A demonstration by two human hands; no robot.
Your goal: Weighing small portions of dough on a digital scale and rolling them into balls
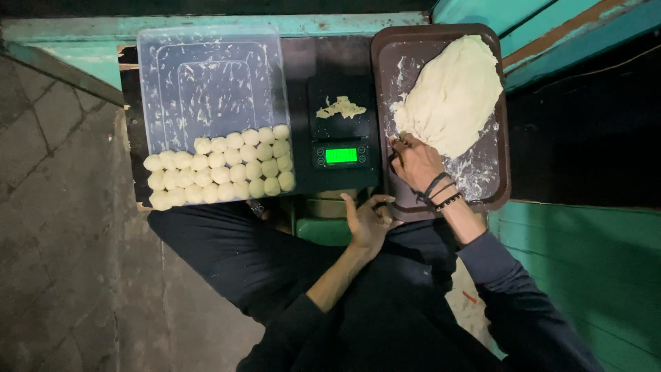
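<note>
Right hand: the right hand [416, 162] was at the lower edge of the dough mass [451, 93], fingers curled and pinching into the dough, at centre right of the frame.
Left hand: the left hand [368, 222] was below the scale, fingers spread and loosely open, holding nothing; it lay at the near corner of the brown tray [497, 176], though contact could not be told.
Dough mass: a large pale lump lay on the brown tray, upper right of the frame, with smears of dough on the bare tray around it.
Scale: the digital scale [342, 127] stood between the tray and the container, its green display lit, with a small scrap of dough [341, 107] on the platform.
Container: the clear plastic container [210, 83], upper left, held rows of dough balls [220, 172] packed touching in its near half; the far half held only dough traces.
Procedure note: in judgement, the pinch would go best taken from the thin near edge with the tray steadied, pulling a piece close to the size of the finished balls so that little correction is needed on the scale.
</note>
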